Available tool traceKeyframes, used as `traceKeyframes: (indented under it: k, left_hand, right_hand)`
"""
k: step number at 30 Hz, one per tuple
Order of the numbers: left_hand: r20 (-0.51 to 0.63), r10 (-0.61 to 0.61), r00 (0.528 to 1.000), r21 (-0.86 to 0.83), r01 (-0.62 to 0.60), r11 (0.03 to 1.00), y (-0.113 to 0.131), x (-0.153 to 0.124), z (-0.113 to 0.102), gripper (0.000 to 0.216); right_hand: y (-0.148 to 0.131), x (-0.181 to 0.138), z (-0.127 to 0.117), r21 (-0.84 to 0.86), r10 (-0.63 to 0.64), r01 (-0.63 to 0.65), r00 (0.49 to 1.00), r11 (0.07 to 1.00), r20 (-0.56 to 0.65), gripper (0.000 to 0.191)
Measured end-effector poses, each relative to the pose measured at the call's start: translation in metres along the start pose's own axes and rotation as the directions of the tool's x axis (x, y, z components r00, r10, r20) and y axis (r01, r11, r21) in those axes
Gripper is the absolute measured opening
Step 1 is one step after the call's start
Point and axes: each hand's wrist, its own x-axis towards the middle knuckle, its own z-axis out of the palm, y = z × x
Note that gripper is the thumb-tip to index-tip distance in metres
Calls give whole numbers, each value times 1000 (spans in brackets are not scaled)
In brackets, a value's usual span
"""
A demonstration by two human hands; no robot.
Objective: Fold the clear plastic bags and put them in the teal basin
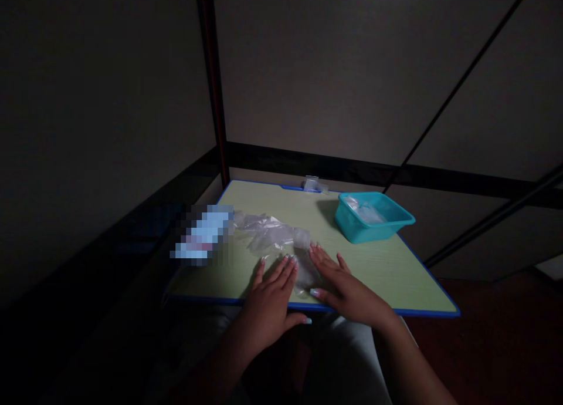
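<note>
My left hand (270,296) lies palm down near the front edge of the table, fingers stretched and thumb out to the side. Opposite it, my right hand (349,287) is also flat with its fingers extended. Between and partly under both hands is a thin clear plastic piece (305,273), its fingertips touching or just over it; whether it is a bag or a glove I cannot tell. Just beyond the fingertips, more crumpled clear plastic (272,232) stretches across the tabletop toward the left.
A teal plastic basin (363,232) with clear plastic inside (369,212) stands at the table's right. A blurred-out bright object (202,235) is at the left edge. The small blue-edged table (378,279) stands against walls, with a small clear item (311,183) at its back.
</note>
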Motion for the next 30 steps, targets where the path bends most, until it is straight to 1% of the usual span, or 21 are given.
traceKeyframes:
  k: [2, 5, 7, 9, 11, 14, 18, 22, 24, 27, 29, 30]
  left_hand:
    - [-13, 3, 1000, 12, -2, 1000, 0, 1, -2, 82]
    - [-18, 5, 1000, 37, -4, 999, -2, 2, -4, 85]
    - [3, 13, 1000, 50, -13, 999, -2, 3, -3, 87]
    - [27, 33, 999, 54, -35, 998, -2, 5, 0, 88]
    - [40, 71, 997, 56, -74, 996, 0, 7, 3, 85]
    - [45, 138, 989, 58, -140, 988, 7, 11, 9, 74]
    - [43, 191, 981, 37, -193, 981, 18, 19, 12, 56]
    - [78, 255, 964, -24, -254, 967, 30, 28, 13, 51]
    - [103, 282, 954, -69, -276, 959, 37, 34, 12, 50]
    - [133, 318, 939, -155, -297, 942, 48, 47, 8, 49]
    - [133, 341, 931, -237, -304, 923, 54, 60, 4, 49]
    - [130, 346, 929, -289, -299, 910, 56, 67, 1, 48]
  right_hand:
    - [-4, -2, 14, -76, -29, 26, 999, 997, -35, 76]
    - [-7, -4, 30, -182, -92, 82, 995, 980, -46, 85]
    - [-6, -8, 36, -223, -122, 109, 992, 969, -44, 89]
    - [-4, -13, 40, -252, -117, 99, 991, 963, -59, 89]
    - [-2, -20, 45, -280, -99, 67, 990, 958, -104, 81]
    - [3, -31, 57, -311, -99, 34, 976, 950, -196, 66]
    - [13, -45, 70, -311, -153, 56, 943, 949, -294, 57]
    - [23, -55, 69, -249, -204, 118, 913, 961, -353, 49]
    - [25, -59, 62, -180, -185, 125, 909, 976, -372, 46]
    - [28, -64, 45, 0, -58, 63, 921, 998, -385, 39]
    - [32, -68, 32, 167, 61, 6, 916, 986, -397, 26]
    - [35, -69, 27, 263, 125, -14, 904, 965, -409, 19]
